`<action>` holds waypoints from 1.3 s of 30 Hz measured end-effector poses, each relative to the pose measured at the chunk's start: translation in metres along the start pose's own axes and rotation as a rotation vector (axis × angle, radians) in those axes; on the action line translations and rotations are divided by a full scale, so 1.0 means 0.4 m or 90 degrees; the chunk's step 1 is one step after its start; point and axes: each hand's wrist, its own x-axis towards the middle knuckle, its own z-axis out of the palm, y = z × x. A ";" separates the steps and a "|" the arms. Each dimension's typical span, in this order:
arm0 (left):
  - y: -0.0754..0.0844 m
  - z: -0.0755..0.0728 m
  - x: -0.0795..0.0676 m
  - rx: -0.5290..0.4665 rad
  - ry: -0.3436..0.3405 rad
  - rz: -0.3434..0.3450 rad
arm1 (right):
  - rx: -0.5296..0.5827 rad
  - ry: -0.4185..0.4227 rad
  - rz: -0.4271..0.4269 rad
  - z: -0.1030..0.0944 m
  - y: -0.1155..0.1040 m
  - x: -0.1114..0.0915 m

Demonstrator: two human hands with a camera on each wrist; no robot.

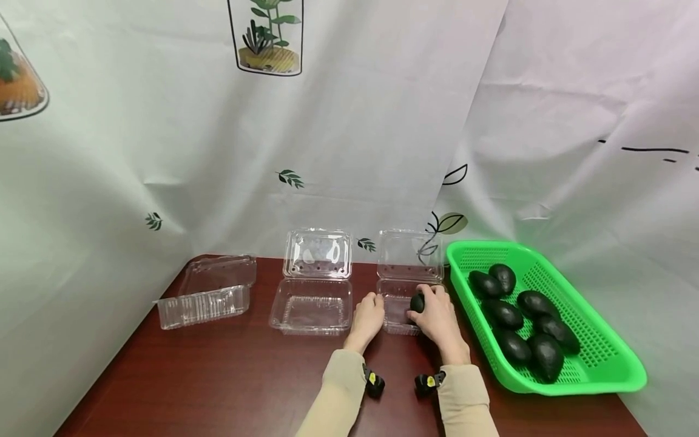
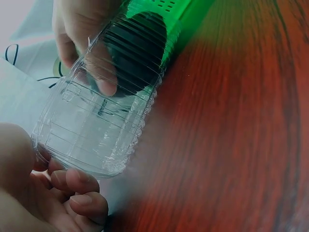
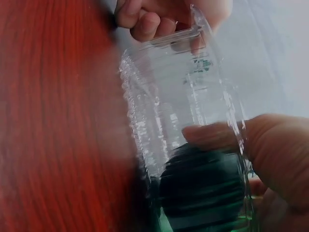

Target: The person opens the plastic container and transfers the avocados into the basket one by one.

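A clear plastic clamshell container [image 1: 394, 311] lies with its lid raised at the back. My left hand [image 1: 367, 320] pinches its left rim between thumb and curled fingers; the left wrist view shows these fingers [image 2: 79, 181] at the container's end wall. Inside the container's right half, my right hand [image 1: 439, 320] grips a dark avocado [image 1: 417, 303] from above. Through the ribbed wall, the avocado [image 3: 200, 188] shows low in the container, with the right thumb [image 3: 212, 135] against it. Whether it touches the container's floor I cannot tell.
At right, a green plastic basket [image 1: 611, 364] holds several avocados [image 1: 546, 358], close beside my right arm. A second opened clear container [image 1: 312, 309] stands left of my left hand. Another clear container [image 1: 204, 306] sits askew farther left. A printed white curtain [image 1: 338, 133] hangs behind the table [image 1: 229, 376].
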 end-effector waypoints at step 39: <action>-0.002 -0.003 0.005 -0.019 -0.029 -0.014 | 0.117 -0.015 -0.006 -0.108 -0.035 0.069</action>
